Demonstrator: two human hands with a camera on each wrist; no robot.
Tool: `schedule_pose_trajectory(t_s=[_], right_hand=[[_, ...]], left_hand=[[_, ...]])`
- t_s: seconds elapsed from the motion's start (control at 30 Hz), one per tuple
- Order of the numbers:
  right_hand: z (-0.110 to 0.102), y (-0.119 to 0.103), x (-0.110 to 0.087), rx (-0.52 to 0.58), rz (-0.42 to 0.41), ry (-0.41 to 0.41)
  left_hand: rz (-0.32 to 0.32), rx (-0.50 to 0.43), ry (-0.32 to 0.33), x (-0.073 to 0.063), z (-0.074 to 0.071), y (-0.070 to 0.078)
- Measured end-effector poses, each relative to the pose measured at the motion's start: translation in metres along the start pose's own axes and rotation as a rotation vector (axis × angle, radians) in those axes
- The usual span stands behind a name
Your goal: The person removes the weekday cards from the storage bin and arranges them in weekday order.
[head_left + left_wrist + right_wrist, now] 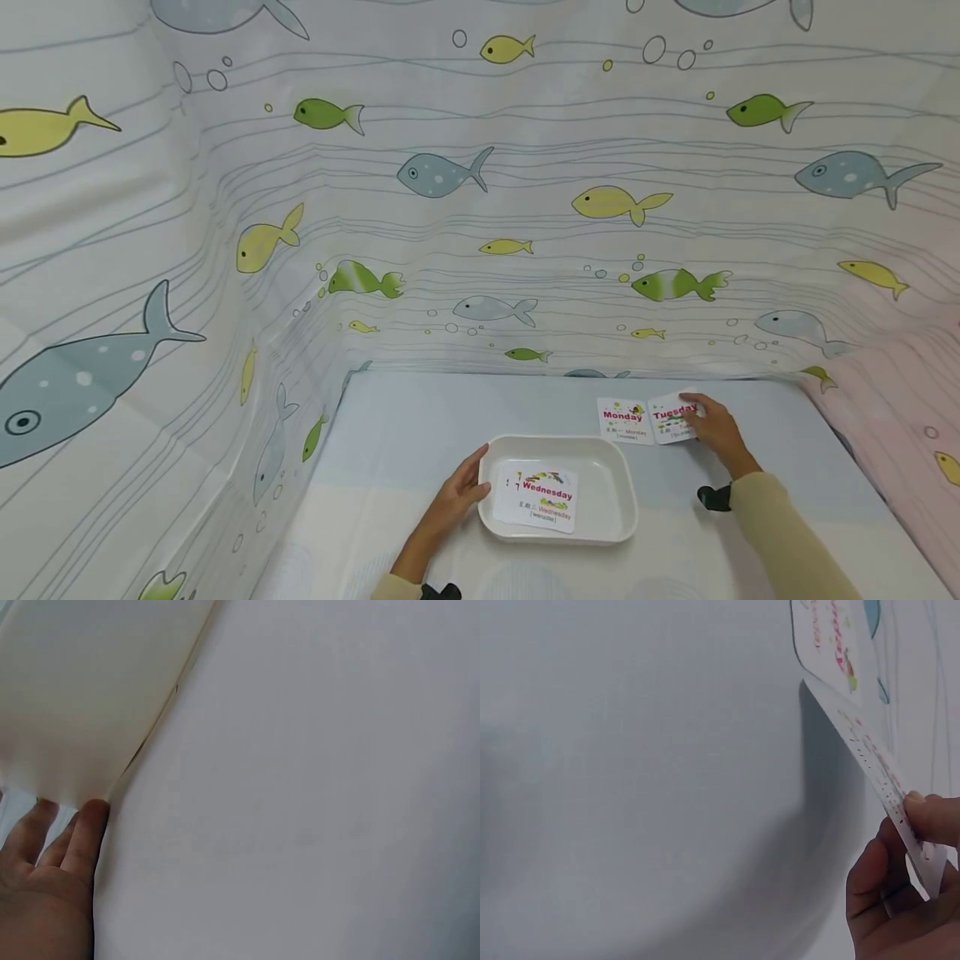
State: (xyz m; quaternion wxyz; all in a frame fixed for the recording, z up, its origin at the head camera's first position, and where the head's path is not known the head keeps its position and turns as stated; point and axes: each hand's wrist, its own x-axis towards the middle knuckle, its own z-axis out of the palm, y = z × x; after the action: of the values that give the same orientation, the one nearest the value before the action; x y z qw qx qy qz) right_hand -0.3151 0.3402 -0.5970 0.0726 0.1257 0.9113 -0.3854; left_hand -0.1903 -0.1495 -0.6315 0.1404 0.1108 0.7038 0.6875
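My right hand point(717, 429) pinches the right side of the Tuesday card point(667, 427) between thumb and fingers. In the right wrist view this Tuesday card point(881, 776) is tilted, its held end raised off the table. Close to its left lies the Monday card point(624, 429). My left hand point(452, 497) holds the left end of a white rectangular tray point(611, 521), its fingertips at the rim. Inside the tray, toward the left, rests the Wednesday card point(517, 508); whether other cards lie beneath it I cannot tell. In the left wrist view, fingers point(88, 825) touch the tray's outer wall point(82, 697).
A pale blue and white cloth point(420, 408) covers the table. Fish-patterned fabric point(555, 275) rises behind it and along both sides. Black wrist straps point(715, 498) show at the sleeve cuffs.
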Motion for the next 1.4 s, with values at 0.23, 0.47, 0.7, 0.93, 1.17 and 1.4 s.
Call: schedule_pose_trajectory(t_s=[0.23, 0.47, 0.7, 0.93, 1.17, 1.4], right_hand=[[0.004, -0.004, 0.001, -0.064, 0.038, -0.004], [0.007, 0.002, 0.002, -0.122, 0.020, -0.023], [0.006, 0.005, 0.000, -0.151, -0.011, -0.037], [0.010, 0.004, -0.001, -0.183, -0.060, -0.012], [0.012, 0.003, -0.002, -0.310, -0.109, 0.037], [0.017, -0.001, -0.004, -0.449, -0.051, 0.054]], left_hand=[[0.001, -0.002, -0.002, -0.001, 0.001, 0.000], [0.005, 0.013, 0.004, -0.001, 0.002, -0.002], [-0.004, -0.001, -0.001, -0.002, 0.002, -0.003], [0.004, 0.006, 0.003, -0.001, 0.002, -0.004], [0.027, 0.007, -0.004, 0.000, 0.000, -0.004], [0.027, 0.005, -0.008, 0.000, -0.002, -0.003]])
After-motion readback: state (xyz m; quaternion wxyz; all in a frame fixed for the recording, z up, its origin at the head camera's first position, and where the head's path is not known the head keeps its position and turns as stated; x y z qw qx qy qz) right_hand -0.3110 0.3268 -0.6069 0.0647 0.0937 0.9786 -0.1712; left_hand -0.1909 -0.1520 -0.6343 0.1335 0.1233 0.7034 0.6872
